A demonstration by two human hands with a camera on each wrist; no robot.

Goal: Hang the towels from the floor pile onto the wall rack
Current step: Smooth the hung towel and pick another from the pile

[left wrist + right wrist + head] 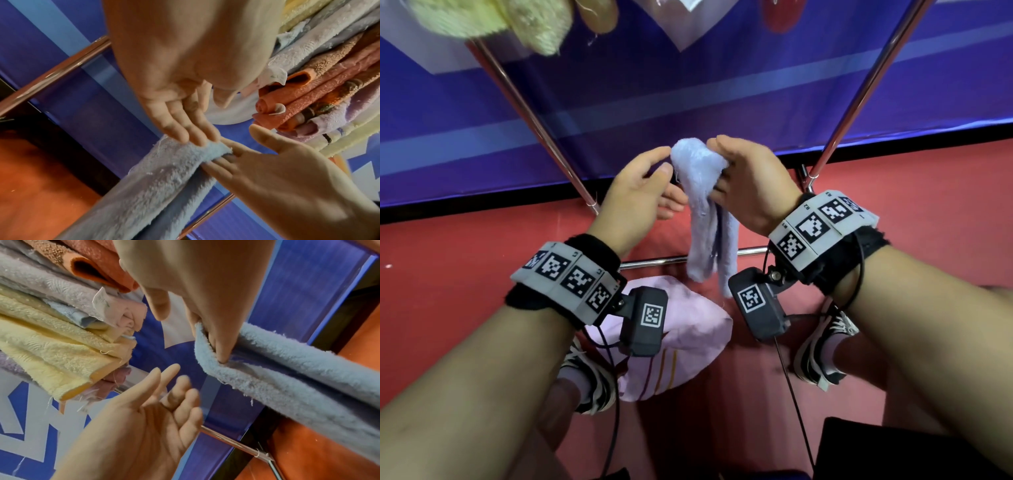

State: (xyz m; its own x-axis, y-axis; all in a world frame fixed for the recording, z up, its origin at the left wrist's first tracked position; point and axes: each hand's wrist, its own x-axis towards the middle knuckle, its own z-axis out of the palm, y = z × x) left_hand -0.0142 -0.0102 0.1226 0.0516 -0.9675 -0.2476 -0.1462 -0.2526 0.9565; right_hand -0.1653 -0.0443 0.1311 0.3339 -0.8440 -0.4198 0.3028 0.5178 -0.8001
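Observation:
A fluffy light blue towel (703, 233) hangs folded from my right hand (726, 168), at the height of the rack's legs. In the right wrist view the right hand (207, 331) has its fingers hooked into the fold of the towel (287, 369), with the thumb free. My left hand (661, 178) is open just left of it. In the left wrist view the left hand's straight fingertips (195, 138) touch the top of the towel (164, 178), and the right hand (242, 151) reaches under the fold. A pink towel (681, 342) lies on the floor between my feet.
The rack's chrome legs (534, 120) slant up on both sides, with a low crossbar (654, 262) behind the towel. Several yellow, orange, grey and lilac towels (51, 337) hang on the rack above. A blue banner (722, 85) covers the wall. My shoes (822, 356) stand on the red floor.

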